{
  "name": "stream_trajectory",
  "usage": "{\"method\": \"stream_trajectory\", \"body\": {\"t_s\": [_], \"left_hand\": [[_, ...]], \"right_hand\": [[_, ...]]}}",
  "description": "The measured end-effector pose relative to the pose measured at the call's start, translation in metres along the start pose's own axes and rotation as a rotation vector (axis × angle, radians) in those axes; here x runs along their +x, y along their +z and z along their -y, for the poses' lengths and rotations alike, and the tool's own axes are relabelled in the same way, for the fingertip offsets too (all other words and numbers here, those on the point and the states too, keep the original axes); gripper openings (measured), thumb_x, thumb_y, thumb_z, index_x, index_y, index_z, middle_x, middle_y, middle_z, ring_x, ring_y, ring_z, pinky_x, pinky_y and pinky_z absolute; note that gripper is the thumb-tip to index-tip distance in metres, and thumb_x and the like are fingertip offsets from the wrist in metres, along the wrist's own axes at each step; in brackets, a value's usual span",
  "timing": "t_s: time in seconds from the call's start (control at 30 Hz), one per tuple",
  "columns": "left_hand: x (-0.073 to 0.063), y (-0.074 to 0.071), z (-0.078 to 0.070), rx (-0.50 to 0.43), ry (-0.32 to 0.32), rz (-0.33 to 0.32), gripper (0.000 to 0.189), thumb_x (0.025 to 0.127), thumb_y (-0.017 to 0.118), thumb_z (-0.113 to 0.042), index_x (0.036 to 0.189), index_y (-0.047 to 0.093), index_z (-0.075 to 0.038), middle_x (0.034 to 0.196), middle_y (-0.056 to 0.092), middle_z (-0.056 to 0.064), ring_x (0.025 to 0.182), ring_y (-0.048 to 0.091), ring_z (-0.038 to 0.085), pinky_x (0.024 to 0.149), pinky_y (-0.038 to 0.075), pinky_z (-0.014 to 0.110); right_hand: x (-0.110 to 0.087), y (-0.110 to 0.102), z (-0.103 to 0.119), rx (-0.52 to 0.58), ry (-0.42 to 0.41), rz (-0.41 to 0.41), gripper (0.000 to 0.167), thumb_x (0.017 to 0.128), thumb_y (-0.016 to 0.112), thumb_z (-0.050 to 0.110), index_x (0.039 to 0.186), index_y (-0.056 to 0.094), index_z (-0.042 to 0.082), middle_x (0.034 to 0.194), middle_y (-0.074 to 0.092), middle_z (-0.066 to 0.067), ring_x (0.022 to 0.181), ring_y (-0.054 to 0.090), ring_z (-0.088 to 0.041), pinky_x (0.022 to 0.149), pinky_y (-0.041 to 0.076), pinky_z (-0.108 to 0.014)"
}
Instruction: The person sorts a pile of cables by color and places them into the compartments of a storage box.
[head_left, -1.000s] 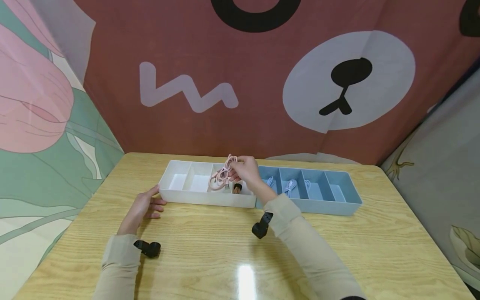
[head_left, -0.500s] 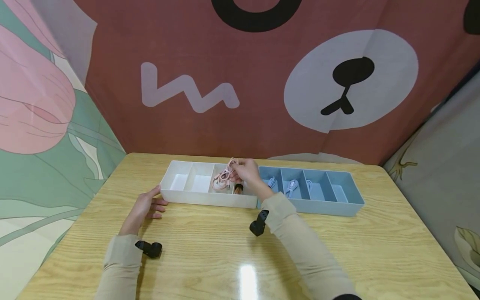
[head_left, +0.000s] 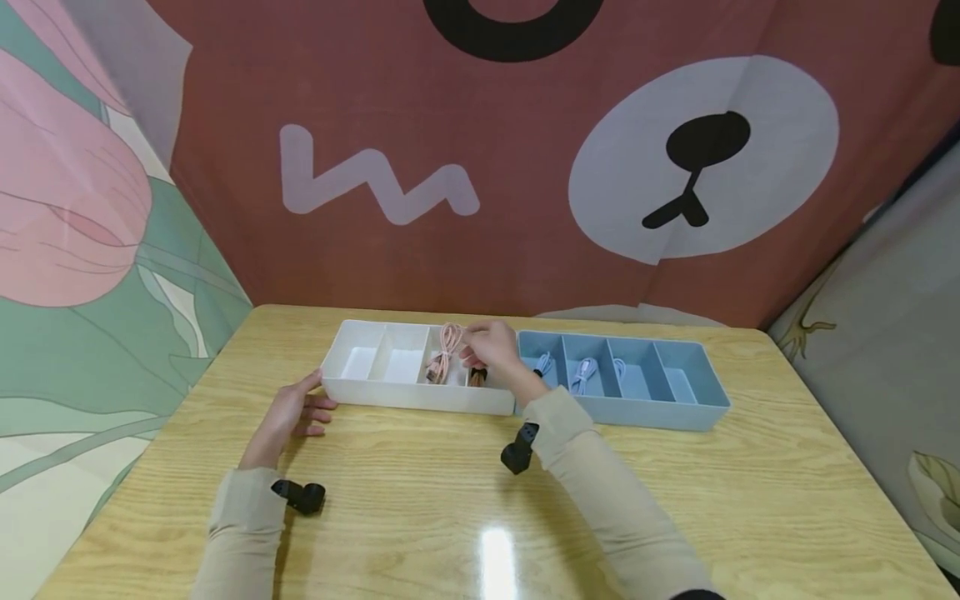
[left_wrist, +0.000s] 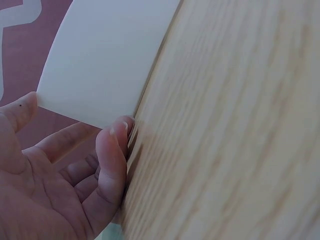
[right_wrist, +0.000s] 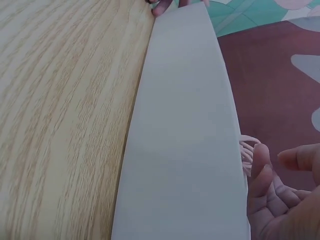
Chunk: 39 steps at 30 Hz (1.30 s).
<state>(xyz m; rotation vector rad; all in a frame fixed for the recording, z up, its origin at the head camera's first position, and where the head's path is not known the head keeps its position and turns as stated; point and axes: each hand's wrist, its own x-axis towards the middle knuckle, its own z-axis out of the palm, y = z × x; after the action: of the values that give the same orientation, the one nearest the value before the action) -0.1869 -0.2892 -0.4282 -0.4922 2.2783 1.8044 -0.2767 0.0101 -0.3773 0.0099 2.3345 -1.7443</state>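
Observation:
A coiled pink charging cable (head_left: 446,354) lies in the third compartment from the left of the white divided box (head_left: 420,398). Just right of that coil, over the box, is my right hand (head_left: 491,346). Thumb and fingers stand apart with nothing between them in the right wrist view, where a bit of pink cable (right_wrist: 246,152) shows above the box wall. A brown bundle with a black tie (head_left: 477,377) sits in the fourth compartment, partly hidden by the hand. At the box's left end rests my left hand (head_left: 288,417), its fingertips touching the corner in the left wrist view.
A blue divided box (head_left: 648,412) adjoins the white one on the right. Light-blue cables (head_left: 584,375) lie in several of its compartments. Both stand on a wooden table (head_left: 405,492), near a brown printed cloth (head_left: 517,267) hanging behind.
My right hand has lowered the pink cable into the third compartment and let go of it. Its fingers are now apart from the coil. The left hand stays at the box end.

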Motion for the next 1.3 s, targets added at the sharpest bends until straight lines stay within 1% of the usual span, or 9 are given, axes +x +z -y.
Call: {"method": "stream_trajectory", "body": {"t_s": [0.1,0.3,0.5,0.6,0.73,0.9,1.03,1.13,1.3], "left_hand": [[0.000,0.000,0.000,-0.005,-0.003,0.004,0.071,0.094,0.031,-0.055,0.139,0.030,-0.001,0.084,0.061,0.002,0.068,0.058,0.014,0.060,0.052,0.032],[0.001,0.000,0.001,-0.009,0.006,0.014,0.072,0.094,0.031,-0.055,0.139,0.028,0.001,0.086,0.061,0.003,0.068,0.058,0.013,0.060,0.052,0.032],[0.002,0.000,0.004,-0.041,0.010,0.007,0.075,0.092,0.034,-0.056,0.139,0.029,0.003,0.081,0.062,0.001,0.066,0.059,0.013,0.057,0.053,0.031],[0.003,0.000,0.004,-0.045,0.008,0.004,0.073,0.092,0.035,-0.055,0.138,0.031,0.002,0.080,0.062,0.001,0.065,0.059,0.013,0.057,0.053,0.030],[0.002,-0.001,0.002,-0.034,0.009,0.011,0.071,0.093,0.033,-0.054,0.139,0.031,0.001,0.081,0.061,0.001,0.065,0.058,0.012,0.058,0.053,0.030],[0.001,-0.001,0.002,-0.027,0.010,0.004,0.070,0.094,0.032,-0.054,0.138,0.031,0.001,0.081,0.061,0.001,0.065,0.058,0.012,0.058,0.053,0.030],[0.002,-0.001,0.003,-0.033,0.011,-0.004,0.070,0.094,0.034,-0.053,0.138,0.032,0.001,0.081,0.061,0.002,0.065,0.059,0.012,0.058,0.052,0.030],[0.002,-0.001,0.004,-0.034,0.012,-0.003,0.072,0.093,0.035,-0.054,0.137,0.032,0.002,0.081,0.061,0.002,0.066,0.059,0.013,0.058,0.052,0.030],[0.002,-0.002,0.004,-0.039,0.024,0.005,0.074,0.092,0.035,-0.055,0.138,0.030,0.004,0.081,0.061,0.001,0.066,0.059,0.013,0.058,0.053,0.030]], "right_hand": [[-0.002,-0.004,-0.001,0.034,0.009,-0.008,0.034,0.090,0.057,0.017,0.121,0.055,0.002,0.073,0.066,-0.011,0.048,0.059,-0.012,0.064,0.052,-0.040],[-0.007,-0.009,-0.004,0.045,-0.003,0.000,0.031,0.090,0.057,0.014,0.119,0.056,0.002,0.071,0.065,-0.010,0.049,0.059,-0.012,0.058,0.052,-0.036],[-0.005,-0.009,-0.005,0.025,-0.002,-0.008,0.033,0.089,0.058,0.015,0.119,0.057,0.003,0.067,0.064,-0.009,0.049,0.059,-0.013,0.065,0.051,-0.043],[-0.002,-0.007,-0.006,-0.004,-0.032,0.009,0.039,0.088,0.059,0.017,0.125,0.054,0.008,0.064,0.063,-0.009,0.048,0.058,-0.014,0.062,0.051,-0.042],[0.000,-0.002,-0.004,-0.068,-0.073,0.053,0.043,0.088,0.059,0.017,0.130,0.051,0.012,0.058,0.059,-0.008,0.046,0.055,-0.015,0.052,0.047,-0.036],[0.001,0.003,-0.005,-0.197,-0.093,0.068,0.040,0.088,0.058,0.016,0.127,0.053,0.006,0.051,0.055,-0.007,0.040,0.050,-0.014,0.042,0.041,-0.029],[0.002,0.003,-0.010,-0.276,-0.069,0.111,0.039,0.090,0.057,0.017,0.127,0.053,0.006,0.052,0.055,-0.009,0.039,0.047,-0.014,0.042,0.038,-0.028],[0.003,0.002,-0.012,-0.242,-0.055,0.110,0.038,0.089,0.057,0.016,0.126,0.055,0.007,0.052,0.055,-0.008,0.039,0.046,-0.013,0.040,0.036,-0.027],[0.003,-0.002,-0.011,-0.084,-0.038,0.059,0.032,0.087,0.060,0.014,0.118,0.061,0.006,0.052,0.055,-0.006,0.039,0.048,-0.012,0.041,0.035,-0.027]]}}
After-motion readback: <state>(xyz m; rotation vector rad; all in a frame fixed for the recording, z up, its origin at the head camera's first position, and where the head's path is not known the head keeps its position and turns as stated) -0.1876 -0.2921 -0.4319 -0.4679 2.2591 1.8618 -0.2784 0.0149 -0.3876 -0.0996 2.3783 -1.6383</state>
